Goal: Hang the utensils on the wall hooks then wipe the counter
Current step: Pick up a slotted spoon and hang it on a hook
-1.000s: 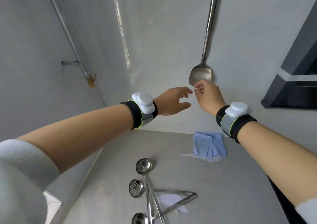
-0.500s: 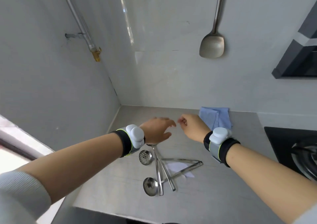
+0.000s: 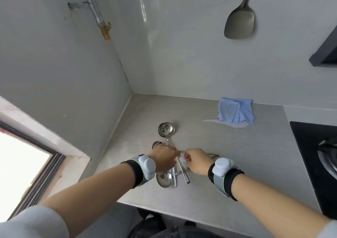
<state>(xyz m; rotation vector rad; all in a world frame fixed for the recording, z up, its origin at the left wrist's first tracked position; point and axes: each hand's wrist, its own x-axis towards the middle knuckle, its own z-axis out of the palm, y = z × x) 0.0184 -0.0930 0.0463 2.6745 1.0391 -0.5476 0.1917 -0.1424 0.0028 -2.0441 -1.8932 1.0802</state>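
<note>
A steel spatula (image 3: 239, 25) hangs on the back wall, top right. Several steel utensils lie in a pile on the grey counter (image 3: 246, 155): a perforated ladle (image 3: 166, 129), a small strainer (image 3: 156, 144) half under my left hand, a ladle bowl (image 3: 163, 180) nearest me, and tongs (image 3: 213, 155) peeking out behind my right wrist. My left hand (image 3: 162, 157) lies over the handles. My right hand (image 3: 196, 162) has its fingers curled at the perforated ladle's handle. Whether either hand grips anything is hidden. A folded blue cloth (image 3: 235, 112) lies by the back wall.
A black gas stove (image 3: 319, 155) sits at the counter's right end, with a dark range hood (image 3: 326, 53) above it. A pipe with a brass valve (image 3: 104, 29) runs down the left wall. A window (image 3: 23, 164) opens at lower left.
My view tilted down from the wall to the counter. Both hands dropped from beside the hung spatula onto the pile of utensils.
</note>
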